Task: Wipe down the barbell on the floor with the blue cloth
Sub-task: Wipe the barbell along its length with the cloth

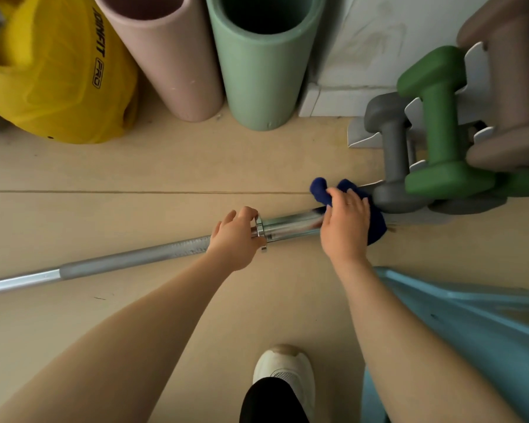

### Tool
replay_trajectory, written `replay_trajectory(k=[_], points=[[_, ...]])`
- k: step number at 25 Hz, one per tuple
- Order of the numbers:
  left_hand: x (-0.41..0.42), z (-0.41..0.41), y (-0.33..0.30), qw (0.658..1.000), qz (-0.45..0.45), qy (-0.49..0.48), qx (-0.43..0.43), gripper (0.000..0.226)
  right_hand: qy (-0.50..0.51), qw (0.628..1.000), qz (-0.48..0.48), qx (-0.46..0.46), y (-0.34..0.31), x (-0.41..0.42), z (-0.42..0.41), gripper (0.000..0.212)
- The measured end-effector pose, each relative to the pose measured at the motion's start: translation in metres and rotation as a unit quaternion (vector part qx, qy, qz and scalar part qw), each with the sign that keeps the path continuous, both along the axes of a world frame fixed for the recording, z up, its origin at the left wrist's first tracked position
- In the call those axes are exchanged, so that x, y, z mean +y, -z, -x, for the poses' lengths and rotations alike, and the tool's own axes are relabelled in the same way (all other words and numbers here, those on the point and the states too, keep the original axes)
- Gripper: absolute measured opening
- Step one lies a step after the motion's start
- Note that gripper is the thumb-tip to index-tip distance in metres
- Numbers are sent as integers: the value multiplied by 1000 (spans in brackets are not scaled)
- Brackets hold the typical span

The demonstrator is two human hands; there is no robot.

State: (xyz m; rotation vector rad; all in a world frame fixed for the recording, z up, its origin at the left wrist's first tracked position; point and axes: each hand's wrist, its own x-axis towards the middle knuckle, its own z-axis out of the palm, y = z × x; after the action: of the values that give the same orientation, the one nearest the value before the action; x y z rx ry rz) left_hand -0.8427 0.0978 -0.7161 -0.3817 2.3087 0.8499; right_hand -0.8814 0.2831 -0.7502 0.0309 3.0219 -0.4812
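A silver barbell (135,259) lies on the floor, running from the left edge up to the right. Its shiny sleeve (290,225) sits between my hands. My left hand (234,236) grips the bar at the collar, fingers curled over it. My right hand (344,222) holds the dark blue cloth (373,222) wrapped over the sleeve's far end, which is hidden under it. Cloth bunches stick out above my fingers.
A dumbbell rack with grey (390,154) and green (440,123) dumbbells stands right beside the cloth. Pink (168,62) and green (260,68) rolled mats and a yellow bag (52,74) line the wall. A light blue object (471,325) lies lower right; my shoe (283,367) is below.
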Motion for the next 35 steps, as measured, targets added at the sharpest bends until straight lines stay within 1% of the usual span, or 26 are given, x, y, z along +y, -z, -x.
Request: replay_trajectory(k=[1,2,5,6,8,9,10,12,13,14,15,17,19,21,22,23,25,26,27,28,29,30,32,33,34,35], points=[[-1,1,1,1000,-9,-11,-4,51,-7,1000,9,-1,-2,-12,-4,28],[-1,3,5,1000,-17,-24,-10,51,-36,999,25,-10,-5,-26,-13,31],[-4,7,10,997,-38,-55,-32,46,-165,982,66,-57,-12,-62,-44,42],[-5,7,12,997,-38,-53,-33,44,-194,978,59,-49,-10,-64,-50,45],[-7,9,12,999,-14,-21,-31,45,-239,971,9,-5,-3,-49,-47,48],[-8,10,12,999,-2,-10,-30,47,-230,973,-19,14,2,-35,-41,48],[-10,11,12,999,-1,-14,-33,48,-188,981,-39,21,6,-22,-34,48],[-15,14,15,997,-23,-51,-46,50,-59,997,-45,5,3,-9,-20,44],[-16,17,18,995,-40,-75,-53,50,-15,999,-43,-12,2,-13,-16,43],[-16,21,20,992,-51,-97,-57,49,-8,999,-33,-30,-1,-25,-15,43],[-15,24,21,991,-53,-109,-58,48,-37,998,-22,-46,-3,-40,-18,46],[-12,28,17,995,-15,-92,-40,42,-146,986,-4,-76,-8,-66,-30,56],[-12,28,13,997,19,-69,11,37,-231,970,1,-75,-11,-65,-31,58],[-15,25,10,995,31,-46,82,36,-272,961,-22,-47,-6,-40,-16,52],[-17,22,9,993,38,-13,113,37,-255,966,-36,-17,-1,-25,-9,49],[-18,20,8,990,43,34,133,41,-203,978,-44,13,4,-9,-3,45],[-16,17,7,983,52,113,135,50,-56,997,-41,33,7,7,0,39],[-14,16,5,982,55,122,134,53,-1,999,-30,25,8,3,-2,38],[-12,16,4,982,57,113,137,53,30,999,-19,16,8,-6,-5,38],[-11,16,4,983,58,98,142,53,27,1000,-7,11,6,-20,-8,39],[-9,15,3,984,60,88,146,54,-14,1000,2,9,5,-34,-14,41],[-8,13,2,983,64,87,148,55,-84,996,5,9,4,-45,-22,41],[-5,9,0,978,80,105,159,57,-233,972,-7,29,4,-52,-35,40],[-4,7,-1,976,89,117,161,58,-280,959,-11,37,4,-46,-30,42],[-4,5,-2,976,89,122,159,58,-292,956,-14,34,4,-37,-21,41],[-3,3,-2,977,83,119,157,57,-262,964,-21,25,6,-26,-13,38]])
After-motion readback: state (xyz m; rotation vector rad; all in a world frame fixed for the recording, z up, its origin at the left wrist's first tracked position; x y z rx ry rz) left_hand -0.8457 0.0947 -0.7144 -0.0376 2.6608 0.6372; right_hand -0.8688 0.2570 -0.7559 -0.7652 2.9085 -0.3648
